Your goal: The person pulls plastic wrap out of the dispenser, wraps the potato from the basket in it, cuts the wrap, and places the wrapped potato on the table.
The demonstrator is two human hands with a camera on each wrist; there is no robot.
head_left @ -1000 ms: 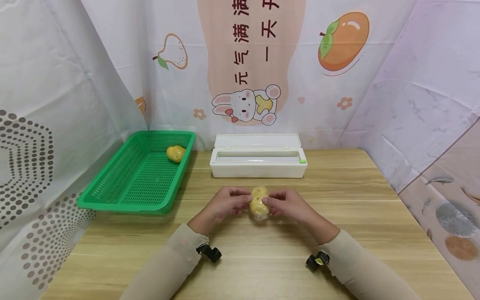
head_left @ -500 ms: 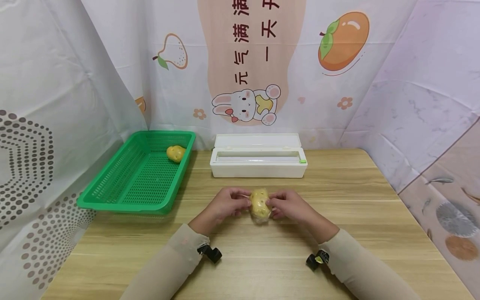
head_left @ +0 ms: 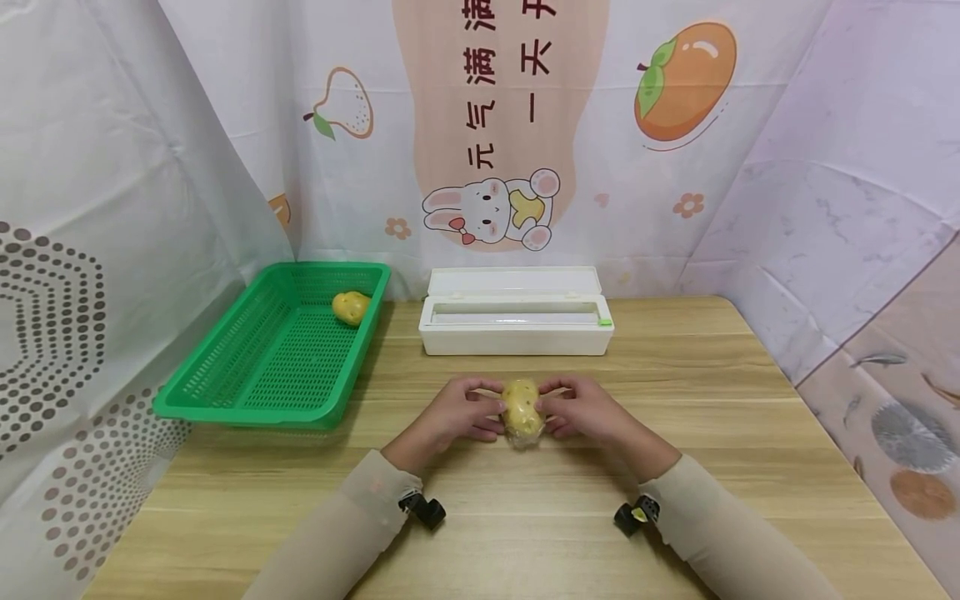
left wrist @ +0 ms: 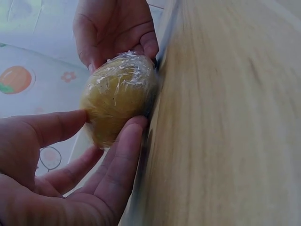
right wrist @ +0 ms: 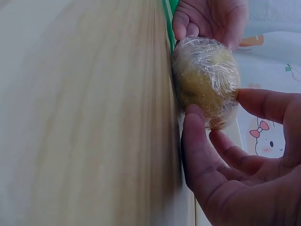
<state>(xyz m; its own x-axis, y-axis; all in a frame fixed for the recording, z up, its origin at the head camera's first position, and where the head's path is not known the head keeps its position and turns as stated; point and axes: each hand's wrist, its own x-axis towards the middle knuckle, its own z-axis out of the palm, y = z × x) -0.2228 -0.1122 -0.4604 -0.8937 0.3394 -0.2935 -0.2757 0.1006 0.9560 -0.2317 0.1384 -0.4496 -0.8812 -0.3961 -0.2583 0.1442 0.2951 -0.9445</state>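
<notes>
Hands, head: our left hand [head_left: 468, 411] and right hand [head_left: 581, 408] are pinching the potato [head_left: 522, 408] in front of the white box [head_left: 517, 340]; another potato [head_left: 351, 308], seemingly unwrapped, is lying in the green basket [head_left: 247, 416].
Film [left wrist: 123, 80], left wrist: covering every side we're seeing!
Film, right wrist: we're judging it nearly finished.

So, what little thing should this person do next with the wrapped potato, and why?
Probably press the clear film flatter against the wrapped potato: the film looks wrinkled in both wrist views, and the left hand and right hand hold the potato from either side.
</notes>
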